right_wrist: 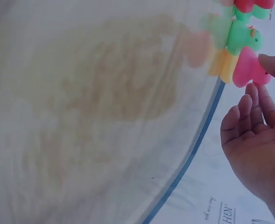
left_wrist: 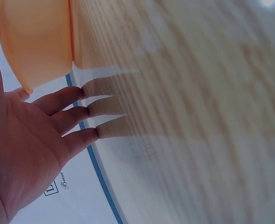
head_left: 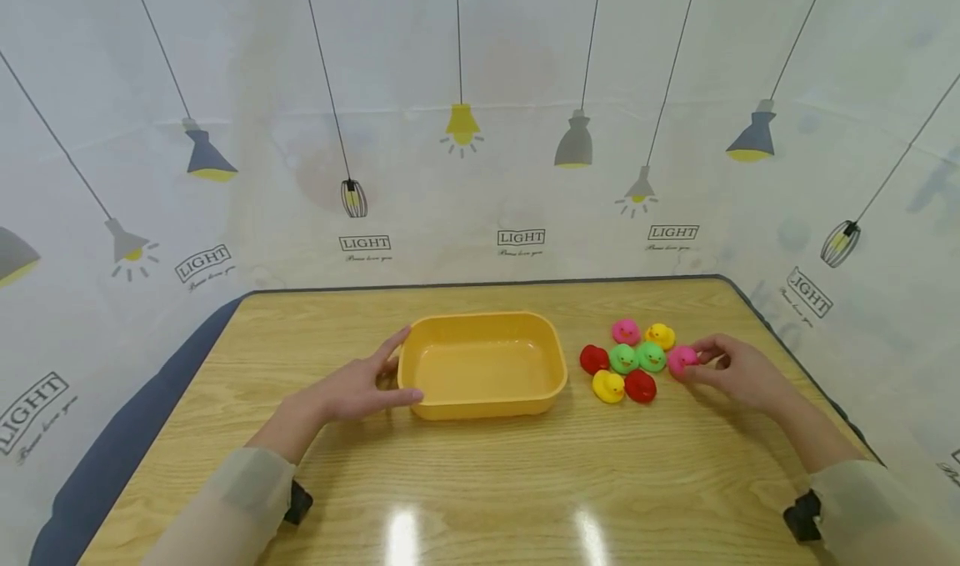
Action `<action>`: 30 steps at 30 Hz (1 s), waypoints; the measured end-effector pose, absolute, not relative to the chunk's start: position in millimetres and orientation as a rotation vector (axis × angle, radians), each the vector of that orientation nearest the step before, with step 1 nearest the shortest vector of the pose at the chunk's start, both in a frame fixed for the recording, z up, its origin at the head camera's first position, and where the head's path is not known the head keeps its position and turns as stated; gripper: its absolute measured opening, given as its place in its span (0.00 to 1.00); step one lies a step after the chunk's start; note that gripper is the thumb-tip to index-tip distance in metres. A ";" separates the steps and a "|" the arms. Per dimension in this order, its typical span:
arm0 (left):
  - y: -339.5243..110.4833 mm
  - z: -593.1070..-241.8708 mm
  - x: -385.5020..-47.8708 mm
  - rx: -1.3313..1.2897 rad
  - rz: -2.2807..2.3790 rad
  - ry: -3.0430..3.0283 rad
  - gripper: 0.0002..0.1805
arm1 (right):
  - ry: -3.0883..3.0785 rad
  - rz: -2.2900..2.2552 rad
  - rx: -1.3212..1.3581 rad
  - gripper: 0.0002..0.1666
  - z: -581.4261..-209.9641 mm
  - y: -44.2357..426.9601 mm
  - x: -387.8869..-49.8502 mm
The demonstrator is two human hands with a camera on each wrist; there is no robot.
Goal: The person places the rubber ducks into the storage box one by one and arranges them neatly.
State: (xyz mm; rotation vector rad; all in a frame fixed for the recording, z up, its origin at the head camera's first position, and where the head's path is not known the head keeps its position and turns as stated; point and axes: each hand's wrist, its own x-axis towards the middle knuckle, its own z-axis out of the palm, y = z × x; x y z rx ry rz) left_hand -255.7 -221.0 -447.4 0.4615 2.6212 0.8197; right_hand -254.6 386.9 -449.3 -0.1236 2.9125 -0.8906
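Note:
A yellow plastic bin (head_left: 487,408) stands on the table, and my left hand (head_left: 360,389) rests against its left end. The thumb lies on the bin's near left corner and the forefinger reaches the far one. In the left wrist view, the other fingers of the left hand (left_wrist: 32,140) are spread and fairly straight, touching the tabletop. To the right, my right hand (head_left: 738,373) pinches a pink rubber duck (head_left: 682,361) between thumb and fingertips. The duck (right_wrist: 245,69) is at the edge of the duck group and seems to be on the table.
Left of the held duck sit several more: a pink duck (head_left: 626,331), yellow ducks (head_left: 660,336), green ducks (head_left: 624,358) and red ducks (head_left: 640,386). They lie close together, right of the bin. A printed curtain (head_left: 480,199) hangs beyond the wooden table's (head_left: 495,483) far edge.

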 end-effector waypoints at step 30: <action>-219.9 -446.6 -254.4 0.479 0.867 2.618 0.65 | 2.879 -1.096 -0.540 0.25 -398.1 256.0 -256.3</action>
